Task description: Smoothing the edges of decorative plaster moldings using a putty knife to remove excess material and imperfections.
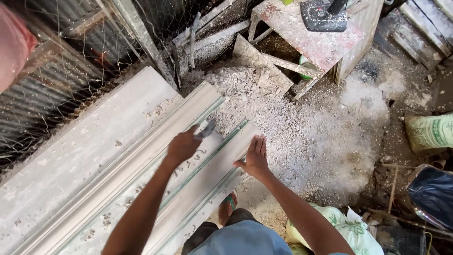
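A long white plaster moulding [141,184] with ridged profile and greenish grooves lies diagonally across a dusty bench [71,156]. My left hand [183,145] is closed around a small flat metal scraper [206,129], its blade touching the moulding's upper end. Near the moulding's right end my right hand [255,158] lies flat, fingers spread, pressing on the surface. Bits of plaster scrapings dot the moulding around both hands.
A heap of plaster rubble [264,94] covers the floor ahead. A dusty small table [311,40] with a dark tool on it stands beyond. Wire mesh and corrugated sheet [42,99] line the left. Sacks [429,132] sit at right. My sandalled foot [228,205] is below the moulding.
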